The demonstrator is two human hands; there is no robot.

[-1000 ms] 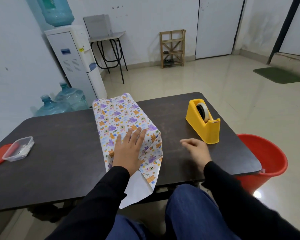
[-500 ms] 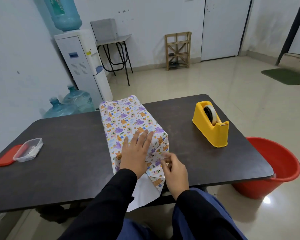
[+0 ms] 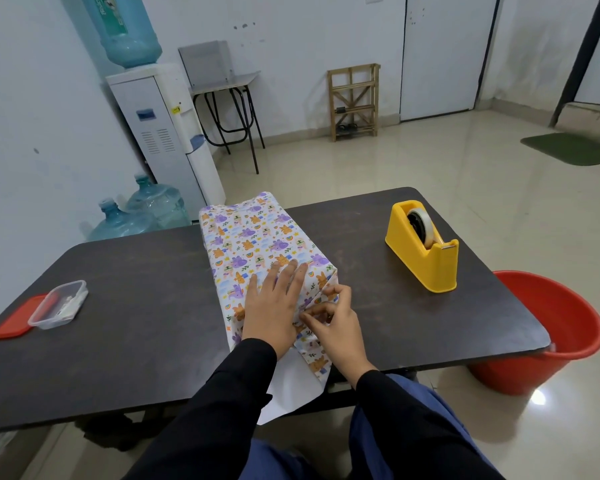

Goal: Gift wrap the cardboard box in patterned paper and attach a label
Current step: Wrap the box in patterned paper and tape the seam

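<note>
The cardboard box point(image 3: 253, 237) lies mid-table point(image 3: 136, 306), its patterned paper point(image 3: 314, 363) overhanging the near edge; the left hand point(image 3: 274, 306) presses flat on top, the right hand point(image 3: 336, 323) pinches the overlap; seam-sealing, I'd judge; next, folding that loose end.

- Patterned paper point(image 3: 257, 237): white ground, purple and orange cartoon animals; covers the box fully, cardboard hidden.
- Wrapped box point(image 3: 234, 271) lies lengthwise mid-desk, running from far edge towards near edge.
- Near end unclosed: paper flap point(image 3: 291, 386), white underside showing, overhangs the near edge.
</note>
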